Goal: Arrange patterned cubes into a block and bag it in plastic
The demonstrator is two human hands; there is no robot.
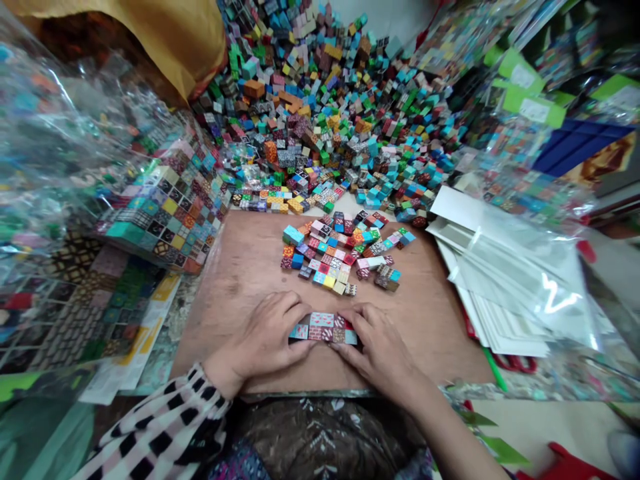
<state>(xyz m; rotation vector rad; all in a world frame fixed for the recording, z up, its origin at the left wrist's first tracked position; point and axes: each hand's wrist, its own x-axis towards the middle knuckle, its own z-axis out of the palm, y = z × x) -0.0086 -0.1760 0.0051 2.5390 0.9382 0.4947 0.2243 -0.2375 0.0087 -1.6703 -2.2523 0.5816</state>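
Note:
A short double row of small patterned cubes (323, 328) lies on the brown board (240, 267) near its front edge. My left hand (267, 337) grips the left end of this row, thumb below and fingers above. At the right end, my right hand (373, 340) pinches it the same way; its fingertips cover some of the cubes. Just beyond my hands, a loose cluster of colourful cubes (330, 257) is spread on the board, several of them joined in short strips.
Behind the board rises a large heap of mixed cubes (320, 127). Clear bags of cubes (170, 207) stand at the left. White sheets in clear plastic (500, 273) overlap the board's right side, with red-handled scissors (515, 363) and a green stick (495, 370) near them.

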